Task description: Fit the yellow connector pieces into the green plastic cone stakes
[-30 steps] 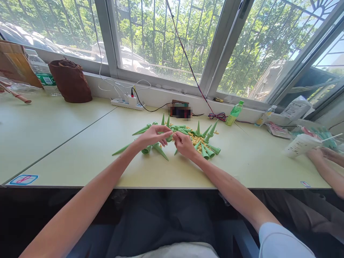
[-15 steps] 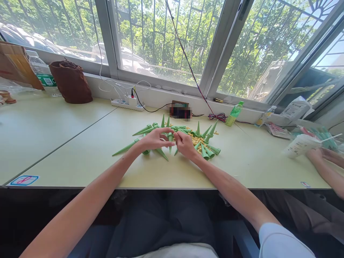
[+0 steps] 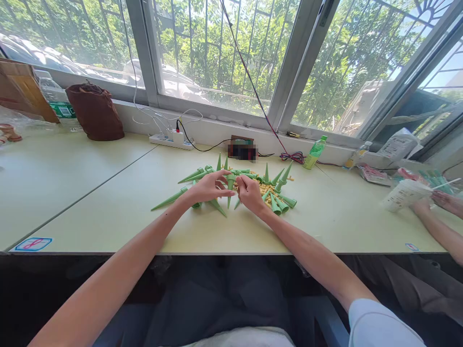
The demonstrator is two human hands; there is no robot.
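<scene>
A heap of green plastic cones (image 3: 275, 193) and small yellow pieces (image 3: 265, 189) lies on the pale table (image 3: 108, 202). My left hand (image 3: 208, 189) grips one green cone (image 3: 230, 189) held point down between both hands. My right hand (image 3: 249, 193) is closed in a pinch at that cone's wide top; what it pinches is too small to name. More cones lie under and left of my left hand, one long cone (image 3: 168, 199) pointing left.
A power strip (image 3: 170, 140) with cables, a brown pouch (image 3: 94, 112) and a water bottle (image 3: 60, 103) stand along the window sill. A green bottle (image 3: 315, 152) lies at the back right. Another person's hands (image 3: 439, 202) hold a white packet (image 3: 403, 194) at the right edge.
My hands have drawn closer together and lifted one cone upright, point down, between them. The person at the right shifted their hands slightly.
</scene>
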